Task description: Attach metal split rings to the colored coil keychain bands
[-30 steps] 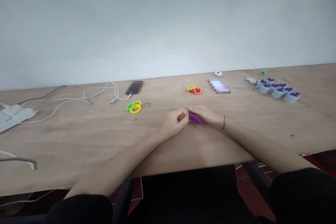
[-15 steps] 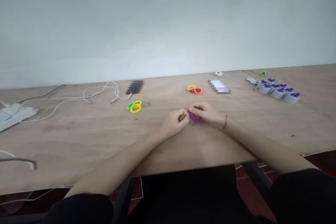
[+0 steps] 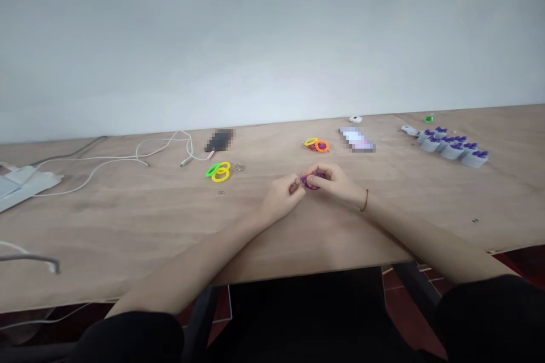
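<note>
Both my hands meet over the middle of the wooden table (image 3: 128, 227). My right hand (image 3: 336, 182) is closed around a purple coil ring (image 3: 310, 181), which peeks out between its fingers. My left hand (image 3: 283, 198) pinches at the ring's left end, where a small metal piece seems to sit, too small to make out. A thin bracelet circles my right wrist.
Green and yellow coil rings (image 3: 218, 172) and a small metal ring (image 3: 239, 167) lie to the left. Yellow and orange coil rings (image 3: 316, 144) lie behind my hands. White cables (image 3: 128, 157), a dark device (image 3: 219, 140), and several grey cups with purple tops (image 3: 451, 146) sit further off.
My right hand has turned and closed over the purple coil ring, drawing it up and slightly back; the ring showed more fully before. The left hand barely shifted.
</note>
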Demonstrator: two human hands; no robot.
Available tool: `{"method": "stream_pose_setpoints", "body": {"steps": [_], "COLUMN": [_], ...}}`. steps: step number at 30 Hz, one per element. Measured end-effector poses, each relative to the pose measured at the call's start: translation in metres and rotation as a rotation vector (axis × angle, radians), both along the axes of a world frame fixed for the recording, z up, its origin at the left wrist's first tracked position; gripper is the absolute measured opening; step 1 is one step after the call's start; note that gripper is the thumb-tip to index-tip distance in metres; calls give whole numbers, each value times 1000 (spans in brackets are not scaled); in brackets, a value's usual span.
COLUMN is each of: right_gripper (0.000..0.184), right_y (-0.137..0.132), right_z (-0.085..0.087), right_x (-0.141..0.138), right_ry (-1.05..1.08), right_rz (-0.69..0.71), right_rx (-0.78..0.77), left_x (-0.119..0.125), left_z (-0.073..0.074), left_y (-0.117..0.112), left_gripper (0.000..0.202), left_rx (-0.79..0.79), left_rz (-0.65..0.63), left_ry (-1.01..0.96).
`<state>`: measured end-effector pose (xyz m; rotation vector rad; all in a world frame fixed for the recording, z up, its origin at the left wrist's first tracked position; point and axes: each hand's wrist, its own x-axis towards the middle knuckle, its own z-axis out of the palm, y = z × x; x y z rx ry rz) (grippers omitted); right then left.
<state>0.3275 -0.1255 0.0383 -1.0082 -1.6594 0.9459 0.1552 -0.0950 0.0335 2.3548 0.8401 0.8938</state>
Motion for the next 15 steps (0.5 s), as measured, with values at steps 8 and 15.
{"method": "stream_pose_setpoints", "body": {"steps": [8, 15], "right_gripper": [26, 23], "right_y": [1, 1], "right_z": [-1, -1], "right_x": [-3, -4], "right_ry": [57, -15], "right_rz": [-35, -110], "right_rx": [-51, -171], "left_x": [0, 1], "left_z": [-3, -5], "left_y": [0, 2], "left_gripper": [21, 15], "left_rx": [69, 94], "left_rz": [29, 78], "left_ry": [30, 33]}}
